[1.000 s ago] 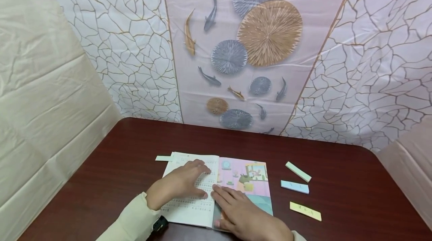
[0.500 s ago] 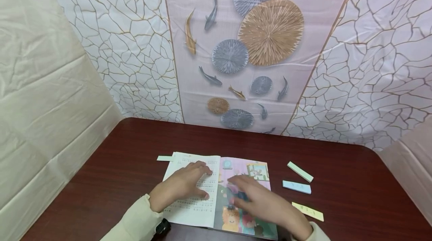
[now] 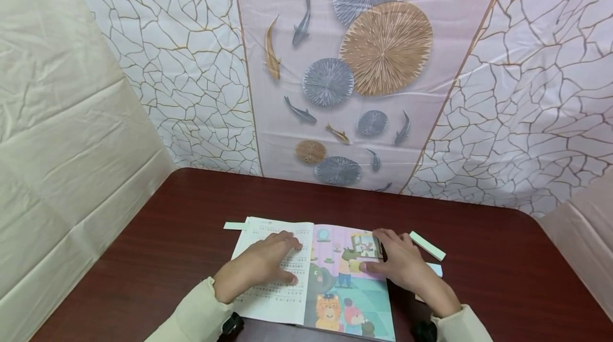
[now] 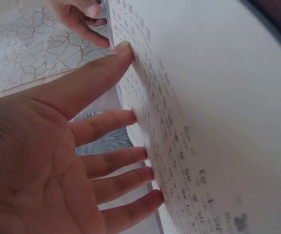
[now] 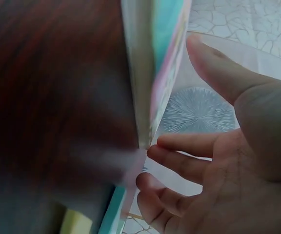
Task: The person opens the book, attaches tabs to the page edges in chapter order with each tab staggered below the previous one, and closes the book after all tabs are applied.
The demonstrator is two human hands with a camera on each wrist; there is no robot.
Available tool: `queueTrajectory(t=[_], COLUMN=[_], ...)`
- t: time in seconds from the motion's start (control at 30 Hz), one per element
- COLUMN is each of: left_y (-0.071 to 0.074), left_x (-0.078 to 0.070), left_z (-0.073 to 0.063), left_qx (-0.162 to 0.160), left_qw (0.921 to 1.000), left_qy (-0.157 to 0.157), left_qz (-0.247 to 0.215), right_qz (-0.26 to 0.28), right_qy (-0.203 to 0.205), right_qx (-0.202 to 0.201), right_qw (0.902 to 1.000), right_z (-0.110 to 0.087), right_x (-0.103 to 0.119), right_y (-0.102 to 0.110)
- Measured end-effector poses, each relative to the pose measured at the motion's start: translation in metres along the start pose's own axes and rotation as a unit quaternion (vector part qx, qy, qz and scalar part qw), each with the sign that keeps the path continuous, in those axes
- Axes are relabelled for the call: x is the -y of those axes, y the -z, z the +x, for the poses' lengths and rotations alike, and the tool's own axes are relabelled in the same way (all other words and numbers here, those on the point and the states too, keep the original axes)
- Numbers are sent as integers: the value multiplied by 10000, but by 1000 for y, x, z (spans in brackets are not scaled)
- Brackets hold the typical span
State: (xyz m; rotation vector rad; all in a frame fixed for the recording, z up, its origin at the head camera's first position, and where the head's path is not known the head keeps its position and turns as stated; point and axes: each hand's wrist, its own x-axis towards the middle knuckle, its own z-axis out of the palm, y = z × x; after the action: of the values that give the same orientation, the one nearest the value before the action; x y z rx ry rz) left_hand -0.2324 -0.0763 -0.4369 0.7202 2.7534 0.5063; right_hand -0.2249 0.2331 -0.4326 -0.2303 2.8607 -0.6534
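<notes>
Currently, book (image 3: pixel 318 281): laid opened near the front of the dark red-brown tabletop (image 3: pixel 201 198), printed text being shown on the left page (image 3: pixel 273 302) and animals pictured on the right page (image 3: pixel 354 283).
Left hand (image 3: pixel 258 265): placed over the left page, fingers and thumb spread apart, the fingertips brought against the print.
Right hand (image 3: pixel 407 267): held at the outer edge of the right page, thumb and fingers parted; whether the paper is pressed by the thumb cannot be told.
Pale strip (image 3: pixel 234 225): jutted out past the book's upper left edge.
Green strip (image 3: pixel 427 246): laid aslant just beside the right hand.
Blue strip (image 3: pixel 437 269): partly hidden by that hand.
Yellow strip (image 5: pixel 76 223): glimpsed at the bottom of the right wrist view.
Backdrop (image 3: pixel 206 92): patterned with gold-veined cracks, fish and round leaves.
</notes>
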Motion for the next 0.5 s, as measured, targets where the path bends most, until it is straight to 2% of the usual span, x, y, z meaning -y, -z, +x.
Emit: queueTrajectory(t=[0.3,0.5], left_y=[1,0], left_x=[-2,0], left_z=[-2,-2], left_qx=[33,28], left_qw=[9999,9999], left_qy=[65,48], left_qz=[-100,-100], right_qz=[-452,-405], right_qy=[-63,-6], right_qx=[167,280], right_qw=[9988,9988], right_z=[1,-2], right_x=[-2,-1], right_y=[-5,-5])
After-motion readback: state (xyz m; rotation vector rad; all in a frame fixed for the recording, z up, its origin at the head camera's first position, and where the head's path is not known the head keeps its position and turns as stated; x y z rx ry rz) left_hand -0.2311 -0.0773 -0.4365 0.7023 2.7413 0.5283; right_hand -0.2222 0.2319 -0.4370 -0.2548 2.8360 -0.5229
